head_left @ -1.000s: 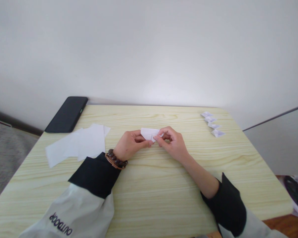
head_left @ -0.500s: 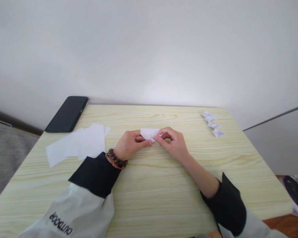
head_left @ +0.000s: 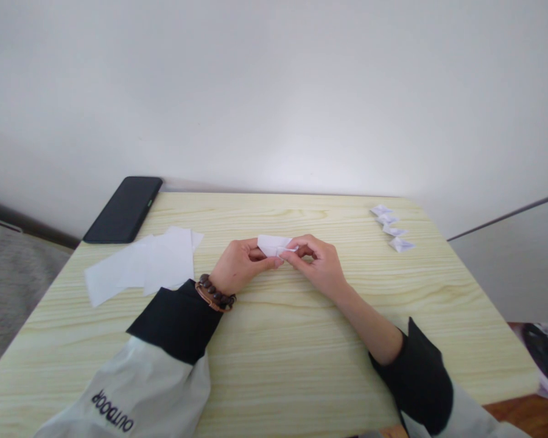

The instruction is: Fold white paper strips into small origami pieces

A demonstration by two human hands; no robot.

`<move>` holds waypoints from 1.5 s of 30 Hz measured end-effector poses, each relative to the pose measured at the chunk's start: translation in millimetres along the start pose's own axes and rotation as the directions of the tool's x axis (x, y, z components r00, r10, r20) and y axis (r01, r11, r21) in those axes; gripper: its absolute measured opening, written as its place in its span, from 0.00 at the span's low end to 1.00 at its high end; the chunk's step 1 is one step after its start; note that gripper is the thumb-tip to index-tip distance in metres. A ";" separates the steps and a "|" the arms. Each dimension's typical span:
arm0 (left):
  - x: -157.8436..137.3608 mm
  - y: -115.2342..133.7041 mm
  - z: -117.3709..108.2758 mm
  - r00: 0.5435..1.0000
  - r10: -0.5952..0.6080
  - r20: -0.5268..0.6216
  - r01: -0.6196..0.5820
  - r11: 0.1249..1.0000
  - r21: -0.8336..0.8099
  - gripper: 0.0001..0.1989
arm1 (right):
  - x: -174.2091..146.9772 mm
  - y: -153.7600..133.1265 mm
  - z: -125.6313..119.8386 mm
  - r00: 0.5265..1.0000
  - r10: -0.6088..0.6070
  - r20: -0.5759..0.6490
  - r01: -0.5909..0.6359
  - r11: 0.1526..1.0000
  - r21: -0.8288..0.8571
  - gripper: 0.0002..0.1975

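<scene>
A small piece of folded white paper (head_left: 273,244) is held between both hands above the middle of the table. My left hand (head_left: 238,266) grips its left and lower edge, thumb in front and fingers behind. At the right end, my right hand (head_left: 318,263) pinches a flap of the paper between thumb and index finger. The fingers partly cover the lower right of the paper, so its exact folds there are hard to see. Both hands are closed on the same paper, thumbs close together.
Loose white paper sheets (head_left: 168,260) overlap on the table (head_left: 274,365) at the left. A black phone (head_left: 124,210) lies behind them, near the wall (head_left: 274,97). Several small folded paper pieces (head_left: 400,244) stand in a row at the back right.
The flap at the right end of the paper has shifted slightly, with its edge now standing out more between my right fingers. Both hands stay almost in place.
</scene>
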State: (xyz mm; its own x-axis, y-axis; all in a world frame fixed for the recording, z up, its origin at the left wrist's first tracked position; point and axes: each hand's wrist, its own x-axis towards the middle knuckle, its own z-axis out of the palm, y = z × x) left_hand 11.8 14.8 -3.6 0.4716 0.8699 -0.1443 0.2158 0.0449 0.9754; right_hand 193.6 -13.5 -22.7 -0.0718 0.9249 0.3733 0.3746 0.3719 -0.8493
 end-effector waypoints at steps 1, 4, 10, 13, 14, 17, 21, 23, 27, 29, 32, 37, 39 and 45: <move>0.1 -0.4 -0.1 1.000 0.002 -0.009 -0.002 1.000 0.008 0.19 | -0.1 0.6 0.0 1.000 0.015 0.001 -0.015 0.999 0.034 0.08; 0.4 -1.0 -0.6 0.999 -0.005 -0.046 0.007 0.998 0.058 0.19 | -0.6 2.7 -0.6 0.999 0.040 0.022 -0.043 0.989 0.140 0.10; 0.6 -1.2 -2.3 0.999 -0.006 -0.048 0.009 0.997 0.074 0.19 | -0.6 1.9 -2.9 0.996 0.042 0.081 -0.054 0.987 0.153 0.07; 1.2 -0.8 -3.2 1.000 -0.003 -0.027 0.005 0.997 0.072 0.19 | -0.4 -0.9 -3.2 0.996 0.058 0.065 -0.065 0.992 0.112 0.06; 1.3 -0.7 -3.3 1.000 -0.001 -0.023 0.003 0.998 0.070 0.19 | -0.3 -1.8 -3.1 0.997 0.060 0.056 -0.066 0.993 0.100 0.07; 1.6 -0.4 -3.0 1.000 0.002 -0.026 -0.001 0.998 0.062 0.19 | -0.4 -3.3 -1.8 0.999 0.044 0.024 -0.045 0.996 0.072 0.07; 2.1 -1.2 -1.5 0.999 0.015 -0.034 -0.013 0.999 0.052 0.19 | -1.2 -2.4 0.2 0.999 0.029 -0.035 -0.026 0.997 0.078 0.08; 2.4 -1.9 -1.1 0.999 0.025 -0.036 -0.023 0.998 0.050 0.19 | -1.7 -1.7 1.0 0.998 0.038 -0.049 -0.033 0.995 0.092 0.09; 2.2 -2.6 -1.4 0.998 0.047 -0.037 -0.045 0.997 0.056 0.18 | -1.3 -0.2 2.5 0.995 0.078 -0.056 -0.068 0.984 0.167 0.10; 1.9 -2.6 -1.4 0.997 0.055 -0.046 -0.052 0.996 0.066 0.18 | -0.1 1.2 3.4 0.992 0.115 -0.046 -0.100 0.963 0.250 0.14; 1.6 -2.3 -1.0 0.996 0.053 -0.072 -0.047 0.996 0.080 0.18 | 1.4 3.1 3.6 0.984 0.179 0.006 -0.169 0.917 0.362 0.20; 1.6 -1.8 -0.8 0.996 0.043 -0.083 -0.037 0.997 0.073 0.19 | 0.8 1.7 0.0 0.976 0.175 0.130 -0.190 0.975 0.114 0.11; 1.5 -2.1 -0.8 0.997 0.048 -0.062 -0.044 0.997 0.062 0.19 | 0.6 -0.2 -1.8 0.975 0.147 0.167 -0.148 0.989 -0.008 0.11; 0.9 -2.3 -0.6 0.999 0.039 -0.028 -0.038 0.998 0.051 0.18 | 1.6 -3.2 -4.6 0.981 0.068 0.180 -0.063 0.997 -0.034 0.13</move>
State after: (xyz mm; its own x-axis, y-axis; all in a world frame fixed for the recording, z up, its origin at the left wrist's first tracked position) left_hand 11.2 15.8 -5.9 0.4554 0.8845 -0.1013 0.2414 -0.0132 0.9703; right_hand 196.5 -13.6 -17.7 -0.2110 0.9472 0.2415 0.4097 0.3100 -0.8579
